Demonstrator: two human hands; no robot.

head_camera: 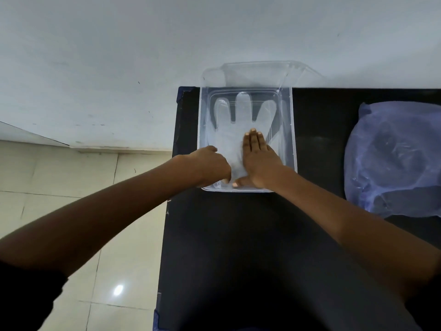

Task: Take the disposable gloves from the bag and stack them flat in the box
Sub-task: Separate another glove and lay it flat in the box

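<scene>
A clear plastic box [293, 130] stands on the black table, its hinged lid [257, 72] leaning open against the wall. A translucent disposable glove [229, 130] lies flat inside, fingers pointing away from me. My right hand [259, 158] presses flat on the glove's palm, fingers straight and thumb spread. My left hand [210, 164] rests at the glove's cuff by the box's near left corner, fingers curled down onto the plastic; whether it pinches the cuff is hidden. A bluish plastic bag [396, 158] with more gloves lies to the right.
The black table [238, 247] ends just left of the box, with tiled floor [83, 192] below. A white wall [143, 56] rises directly behind the box. Bare table surface lies between the box and the bag, and in front of me.
</scene>
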